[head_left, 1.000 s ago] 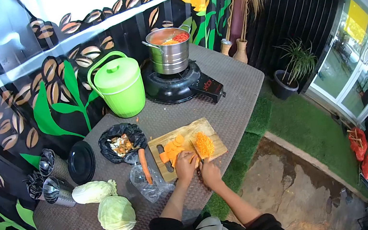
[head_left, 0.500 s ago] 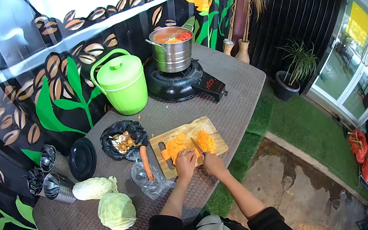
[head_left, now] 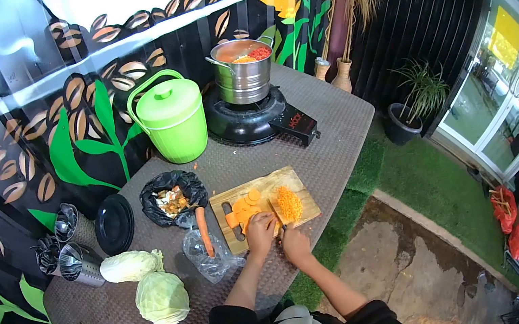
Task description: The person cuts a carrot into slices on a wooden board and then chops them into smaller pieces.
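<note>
On the wooden cutting board [head_left: 306, 212] lie orange carrot slices [head_left: 248, 206] at the left and a heap of finely diced carrot [head_left: 290, 203] at the right. My left hand [head_left: 261, 232] is closed, its fingertips pressed on carrot pieces at the board's near part. My right hand [head_left: 295, 244] is wrapped round a knife at the board's near edge. The knife blade [head_left: 275, 213] points away from me, between the slices and the diced heap. A whole carrot [head_left: 205, 233] rests on a clear plastic bag [head_left: 211, 261] left of the board.
A steel pot [head_left: 244, 79] stands on a black stove [head_left: 240, 118]; a green lidded bucket [head_left: 175, 124] is beside it. Left are a black bag of peelings [head_left: 173, 200], black plates [head_left: 115, 224], steel utensil holders [head_left: 82, 266], and two cabbages [head_left: 162, 300].
My right hand has moved slightly left and nearer to me with the knife. The view has shifted a little.
</note>
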A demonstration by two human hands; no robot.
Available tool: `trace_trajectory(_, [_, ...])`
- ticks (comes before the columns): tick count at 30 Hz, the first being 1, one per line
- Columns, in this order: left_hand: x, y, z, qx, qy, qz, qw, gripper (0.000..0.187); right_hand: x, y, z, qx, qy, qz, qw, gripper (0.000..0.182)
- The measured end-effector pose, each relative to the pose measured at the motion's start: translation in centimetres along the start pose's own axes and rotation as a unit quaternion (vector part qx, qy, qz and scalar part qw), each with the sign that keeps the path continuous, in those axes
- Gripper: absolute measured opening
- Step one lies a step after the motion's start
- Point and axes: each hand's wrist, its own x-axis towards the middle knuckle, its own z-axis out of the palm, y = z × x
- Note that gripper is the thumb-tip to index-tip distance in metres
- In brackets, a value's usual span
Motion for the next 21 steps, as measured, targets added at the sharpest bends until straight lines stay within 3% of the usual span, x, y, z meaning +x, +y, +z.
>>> trace_trajectory(5, [-0.1, 0.0, -0.2, -0.008, -0.015, -0.013, 1.0, 0.016, 2.0, 0.1, -0.6, 0.029, -0.002, -0.013, 0.999, 0.036])
trace_trajectory(7, [-0.1, -0.2, -0.1, -0.017, -0.014, -0.014, 1.0, 0.016, 2.1, 0.4, -1.7, 0.023, -0.028, -0.067, 0.997, 0.036])
trace_trajectory(11, [0.0, -0.5, 0.1, 0.001, -0.01, -0.001, 1.0, 0.016, -0.1, -0.6, -0.8, -0.001, 0.006, -0.012, 1.0, 0.037])
trace_trajectory(13, [0.2, -0.3, 0.0, -0.018, -0.008, -0.009, 1.0, 0.016, 0.6, -0.6, -0.8, -0.003, -0.02, -0.003, 1.0, 0.037])
trace_trajectory(19, [0.1, -0.4, 0.0, -0.025, -0.007, -0.015, 1.0, 0.015, 1.4, 0.5, -1.4, 0.02, -0.037, -0.074, 0.996, 0.037])
trace_trajectory(21, [0.1, -0.4, 0.0, -0.019, -0.006, -0.01, 1.0, 0.015, 0.2, -0.2, -0.2, -0.003, 0.004, -0.002, 1.0, 0.037])
